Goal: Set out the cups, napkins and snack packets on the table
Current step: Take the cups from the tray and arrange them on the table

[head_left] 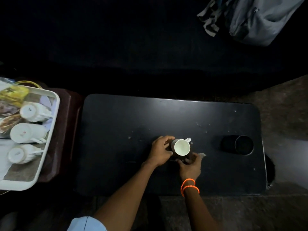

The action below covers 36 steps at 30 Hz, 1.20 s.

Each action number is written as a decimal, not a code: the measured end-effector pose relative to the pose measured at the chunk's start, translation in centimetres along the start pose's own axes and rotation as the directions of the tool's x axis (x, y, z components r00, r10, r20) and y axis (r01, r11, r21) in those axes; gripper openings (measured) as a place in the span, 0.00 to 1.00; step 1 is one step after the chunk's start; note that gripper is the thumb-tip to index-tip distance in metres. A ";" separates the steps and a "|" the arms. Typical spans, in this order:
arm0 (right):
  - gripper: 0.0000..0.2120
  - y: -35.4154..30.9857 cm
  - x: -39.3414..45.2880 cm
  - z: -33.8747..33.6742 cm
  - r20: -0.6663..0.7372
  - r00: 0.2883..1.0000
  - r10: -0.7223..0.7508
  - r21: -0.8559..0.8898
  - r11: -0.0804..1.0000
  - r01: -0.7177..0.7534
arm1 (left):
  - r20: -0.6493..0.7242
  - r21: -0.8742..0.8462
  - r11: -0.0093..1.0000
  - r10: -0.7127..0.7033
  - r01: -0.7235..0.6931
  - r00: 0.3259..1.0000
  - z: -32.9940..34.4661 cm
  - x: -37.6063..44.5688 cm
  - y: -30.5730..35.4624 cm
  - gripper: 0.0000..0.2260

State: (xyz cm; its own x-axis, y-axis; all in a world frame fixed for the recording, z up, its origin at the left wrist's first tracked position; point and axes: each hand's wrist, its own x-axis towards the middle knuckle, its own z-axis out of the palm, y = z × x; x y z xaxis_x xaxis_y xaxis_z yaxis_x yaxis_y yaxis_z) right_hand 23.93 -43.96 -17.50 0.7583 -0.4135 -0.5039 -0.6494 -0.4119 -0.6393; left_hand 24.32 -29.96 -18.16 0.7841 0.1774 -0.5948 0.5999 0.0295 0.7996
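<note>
A white cup [182, 147] stands upright near the middle of the black table [116, 130], its handle pointing to the far right. My left hand [160, 151] is wrapped around the cup's left side. My right hand [190, 164], with orange bead bracelets at the wrist, touches the cup's near side at its base. On the left, a white tray [50, 130] holds three white cups [27, 132] lying upside down, snack packets [13, 95] and white napkins [46, 100] beneath them.
A round cup-holder recess [244, 145] is sunk into the table's right part. The tray rests on a dark red stool [66, 122] left of the table. A grey backpack [260, 19] lies at the far right. The surroundings are dark.
</note>
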 end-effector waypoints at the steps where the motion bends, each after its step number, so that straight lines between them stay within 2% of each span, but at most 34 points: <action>1: 0.29 0.3 -0.6 0.1 -0.024 0.998 0.052 0.000 0.999 -0.052 | -0.030 -0.008 1.000 -0.017 0.016 0.999 -0.6 -0.4 -0.5 0.28; 4: 0.23 0.8 -3.2 1.3 -0.023 0.989 0.146 -0.020 0.989 -0.146 | -0.120 -0.019 0.998 -0.057 0.055 0.991 -3.2 -1.9 -2.3 0.25; 8: 0.18 0.2 -7.9 5.2 0.107 0.987 0.116 -0.156 0.983 -0.099 | -0.308 -0.057 0.993 -0.113 0.100 0.945 -8.6 -4.8 -4.3 0.20; 11: 0.16 -1.5 -11.9 9.7 0.258 0.965 0.035 -0.198 0.980 0.017 | -0.503 -0.076 0.989 -0.151 0.130 0.851 -13.8 -7.5 -5.4 0.16; 14: 0.15 -4.1 -16.6 14.4 0.431 0.898 -0.088 -0.202 0.961 0.191 | -0.669 -0.142 0.986 -0.159 0.084 0.726 -19.5 -10.4 -6.2 0.11; 16: 0.14 -5.8 -19.9 17.5 0.560 0.804 -0.201 -0.162 0.925 0.345 | -0.763 -0.165 0.986 -0.140 0.018 0.632 -23.3 -12.7 -6.0 0.03; 17: 0.12 -6.7 -21.6 19.0 0.622 0.739 -0.258 -0.130 0.897 0.422 | -0.817 -0.149 0.989 -0.121 -0.004 0.563 -25.2 -13.8 -5.8 0.07; 19: 0.09 -8.2 -24.9 21.8 0.723 0.590 -0.358 -0.054 0.823 0.565 | -0.925 -0.034 0.999 -0.041 0.025 0.377 -28.8 -15.8 -5.9 0.14; 21: 0.07 -9.4 -28.0 24.3 0.785 0.447 -0.429 0.026 0.744 0.668 | -0.987 0.043 0.994 0.027 0.100 0.158 -32.1 -17.4 -6.2 0.13; 22: 0.09 -9.9 -29.4 25.4 0.805 0.395 -0.442 0.054 0.718 0.694 | -0.996 0.029 0.992 0.018 0.125 0.093 -33.6 -17.9 -6.5 0.12; 23: 0.12 -10.3 -30.6 26.4 0.823 0.361 -0.437 0.066 0.707 0.705 | -0.996 -0.034 0.989 -0.044 0.141 0.074 -35.1 -18.2 -6.6 0.13; 24: 0.15 -10.7 -31.7 27.3 0.838 0.343 -0.425 0.060 0.697 0.715 | -0.985 -0.127 0.980 -0.142 0.151 0.095 -36.5 -18.3 -6.8 0.15; 25: 0.17 -10.9 -32.5 28.1 0.844 0.335 -0.418 0.047 0.681 0.731 | -0.954 -0.239 0.959 -0.261 0.156 0.148 -37.6 -18.2 -7.2 0.19; 27: 0.18 -11.2 -33.6 29.2 0.843 0.336 -0.419 0.010 0.637 0.771 | -0.833 -0.440 0.885 -0.465 0.152 0.300 -39.4 -18.0 -8.2 0.29; 29: 0.19 -11.4 -34.1 29.7 0.846 0.326 -0.422 0.004 0.617 0.787 | -0.707 -0.554 0.818 -0.561 0.155 0.432 -40.4 -18.0 -8.6 0.36; 30: 0.20 -11.4 -34.1 29.8 0.848 0.319 -0.423 0.013 0.619 0.785 | -0.678 -0.574 0.803 -0.576 0.161 0.457 -40.7 -18.0 -8.7 0.38; 33: 0.18 -11.4 -34.1 29.8 0.839 0.377 -0.393 0.027 0.721 0.693 | -0.674 -0.640 0.764 -0.607 0.077 0.421 -40.9 -18.2 -9.1 0.33; 35: 0.11 -11.4 -34.3 29.4 0.821 0.415 -0.392 0.082 0.800 0.594 | -0.677 -0.686 0.727 -0.624 -0.026 0.390 -40.3 -18.5 -9.2 0.28; 36: 0.07 -11.4 -34.4 29.1 0.808 0.425 -0.408 0.119 0.820 0.560 | -0.704 -0.665 0.745 -0.601 -0.054 0.379 -39.9 -18.8 -9.2 0.27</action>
State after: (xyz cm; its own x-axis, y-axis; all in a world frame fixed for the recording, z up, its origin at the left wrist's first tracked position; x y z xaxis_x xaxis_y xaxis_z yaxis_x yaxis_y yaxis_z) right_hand 6.95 -1.38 -9.82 0.6331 0.6481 -0.4231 -0.1012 -0.4726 -0.8754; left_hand -2.27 5.65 -10.99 -0.1753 0.7419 -0.6472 0.2990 0.6664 0.6830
